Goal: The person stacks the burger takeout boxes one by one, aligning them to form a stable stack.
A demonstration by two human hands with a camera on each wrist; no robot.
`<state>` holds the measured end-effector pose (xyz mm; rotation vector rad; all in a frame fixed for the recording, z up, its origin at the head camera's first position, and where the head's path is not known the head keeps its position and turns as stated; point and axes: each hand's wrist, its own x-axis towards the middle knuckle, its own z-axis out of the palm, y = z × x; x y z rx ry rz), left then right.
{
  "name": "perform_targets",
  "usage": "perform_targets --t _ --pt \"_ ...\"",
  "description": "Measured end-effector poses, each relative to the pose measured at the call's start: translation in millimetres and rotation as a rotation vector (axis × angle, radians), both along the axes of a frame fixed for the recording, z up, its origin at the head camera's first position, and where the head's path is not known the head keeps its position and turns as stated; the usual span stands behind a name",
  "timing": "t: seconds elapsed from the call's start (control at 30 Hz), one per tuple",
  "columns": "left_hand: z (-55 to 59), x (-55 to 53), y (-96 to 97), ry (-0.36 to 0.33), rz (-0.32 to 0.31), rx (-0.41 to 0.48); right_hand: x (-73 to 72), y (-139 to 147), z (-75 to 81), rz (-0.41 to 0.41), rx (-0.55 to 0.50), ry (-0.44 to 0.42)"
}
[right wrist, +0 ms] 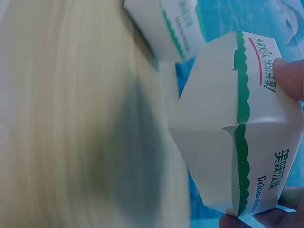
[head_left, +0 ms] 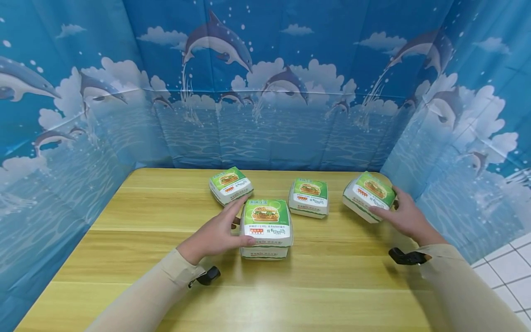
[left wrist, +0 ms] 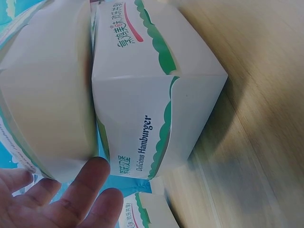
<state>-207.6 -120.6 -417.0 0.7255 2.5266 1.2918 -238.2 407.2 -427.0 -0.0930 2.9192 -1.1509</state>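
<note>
My left hand grips a green-and-white hamburger box, thumb at its front corner and fingers along its left side. Directly beneath sits another hamburger box, its lettered side showing in the left wrist view. A narrow gap shows between the two at the finger side. Over at the right, my right hand holds a third hamburger box by its right side, thumb on the front. That box is tilted and off the table, with a shadow on the wood below it in the right wrist view.
Further hamburger boxes stand toward the back of the wooden table: one turned at an angle, left of centre, and one box between the two hands. A blue dolphin-print curtain encloses the back and sides.
</note>
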Motion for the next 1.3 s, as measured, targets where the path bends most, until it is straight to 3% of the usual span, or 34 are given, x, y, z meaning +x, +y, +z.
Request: perform_targets --t 0.2,0.47,0.73,1.0,1.3 --pt "0.1 0.1 0.4 -0.002 -0.001 0.003 -0.7 -14.4 16.1 0.026 -0.038 0.053" --pt "1.0 1.1 0.7 -0.006 0.006 -0.003 11.0 -52.4 49.4 0.044 -0.024 0.041" --pt "1.7 1.2 1.3 -0.011 0.009 0.006 20.8 -90.4 72.6 0.105 -0.008 0.058" --pt "2.4 1.9 1.8 -0.014 0.013 -0.001 31.7 -122.3 87.7 0.171 -0.038 0.05" --pt "3.5 2.5 1.8 -0.003 0.006 0.009 38.3 -153.0 92.9 0.301 -0.064 0.071"
